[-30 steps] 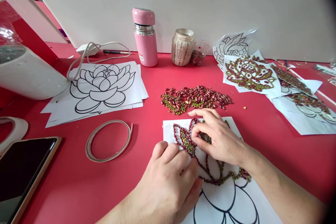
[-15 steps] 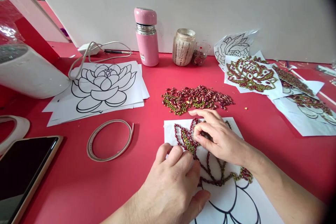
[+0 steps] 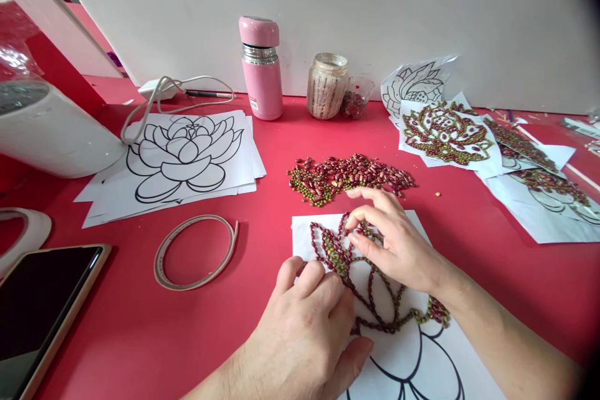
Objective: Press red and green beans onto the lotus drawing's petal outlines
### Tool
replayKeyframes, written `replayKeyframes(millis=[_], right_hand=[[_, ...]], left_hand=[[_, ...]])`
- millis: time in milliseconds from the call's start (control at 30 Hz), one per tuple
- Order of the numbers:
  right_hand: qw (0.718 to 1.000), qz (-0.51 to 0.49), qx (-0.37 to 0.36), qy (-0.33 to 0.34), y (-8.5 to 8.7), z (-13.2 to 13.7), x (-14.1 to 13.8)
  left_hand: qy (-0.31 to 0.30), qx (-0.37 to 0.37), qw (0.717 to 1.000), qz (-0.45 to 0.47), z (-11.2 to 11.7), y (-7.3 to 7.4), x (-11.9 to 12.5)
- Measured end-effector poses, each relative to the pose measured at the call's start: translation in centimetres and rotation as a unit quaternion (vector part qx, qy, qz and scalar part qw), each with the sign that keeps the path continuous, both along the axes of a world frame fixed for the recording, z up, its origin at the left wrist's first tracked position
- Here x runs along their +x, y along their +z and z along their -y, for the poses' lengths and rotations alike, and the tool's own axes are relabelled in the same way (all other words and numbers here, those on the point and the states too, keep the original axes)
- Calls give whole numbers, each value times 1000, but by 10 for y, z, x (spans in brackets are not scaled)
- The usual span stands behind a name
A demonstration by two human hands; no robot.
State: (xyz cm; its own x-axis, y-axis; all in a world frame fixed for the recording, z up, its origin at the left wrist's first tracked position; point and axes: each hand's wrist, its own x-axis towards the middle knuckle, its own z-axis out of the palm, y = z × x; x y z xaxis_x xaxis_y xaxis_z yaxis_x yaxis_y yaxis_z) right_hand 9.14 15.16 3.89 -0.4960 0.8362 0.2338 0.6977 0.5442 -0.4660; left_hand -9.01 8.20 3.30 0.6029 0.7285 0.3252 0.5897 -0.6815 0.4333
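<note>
A white sheet with a lotus outline (image 3: 398,356) lies in front of me. Rows of red beans and green mung beans (image 3: 382,325) follow part of its black lines. My left hand (image 3: 312,325) rests over the sheet's left side with curled fingers; their tips are hidden, and the thumb lies lower on the paper. Over the upper part of the drawing is my right hand (image 3: 391,240), thumb and index tips slightly apart near the red beans. Whether a bean is between them is too small to tell. Just beyond the sheet sits a loose bean pile (image 3: 351,176).
Lotus printouts (image 3: 187,162), a coiled strip (image 3: 159,265) and a phone (image 3: 47,300) lie left. Behind stand a pink thermos (image 3: 262,84), a glass jar (image 3: 327,87) and a small bean bag (image 3: 354,104). Bean-covered lotus sheets (image 3: 445,134) lie right. A white container (image 3: 60,137) leans left.
My right thumb and index finger have parted from a pinch, and the hand has lifted slightly. The left hand stays almost in place.
</note>
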Motion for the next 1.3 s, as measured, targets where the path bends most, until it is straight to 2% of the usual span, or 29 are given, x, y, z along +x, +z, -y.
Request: replayKeyframes(millis=[67,200,300,467,600,667,767,833,1000,1300], right_hand=[[1000,-9,9,-5,-1,-1,1],[1000,2,-6,-4,-1,1,-2],[1000,22,-11,-6,-1,2,-5],[999,37,-7,-17,-1,5,-9],[1000,4,17,-20,0,0,-5],[996,-40,51,-54,0,-8,4],[975,-108,122,-150,-3,-26,25],[966,-122,130,-189,-5,-36,39],[973,-43,91,-207,-10,-44,49],[983,66,89,-147,-11,-47,31]], left_hand=[[4,25,1000,19,0,0,0],[10,23,1000,19,0,-2,1],[14,61,996,58,1,-4,1],[13,7,1000,7,2,-2,0],[25,70,995,65,-1,-8,2],[32,79,994,67,-3,-12,2],[44,88,993,63,-4,-13,2],[56,85,993,64,-5,-11,1],[85,57,993,62,-6,-5,-2],[108,48,989,88,-8,-2,-3]])
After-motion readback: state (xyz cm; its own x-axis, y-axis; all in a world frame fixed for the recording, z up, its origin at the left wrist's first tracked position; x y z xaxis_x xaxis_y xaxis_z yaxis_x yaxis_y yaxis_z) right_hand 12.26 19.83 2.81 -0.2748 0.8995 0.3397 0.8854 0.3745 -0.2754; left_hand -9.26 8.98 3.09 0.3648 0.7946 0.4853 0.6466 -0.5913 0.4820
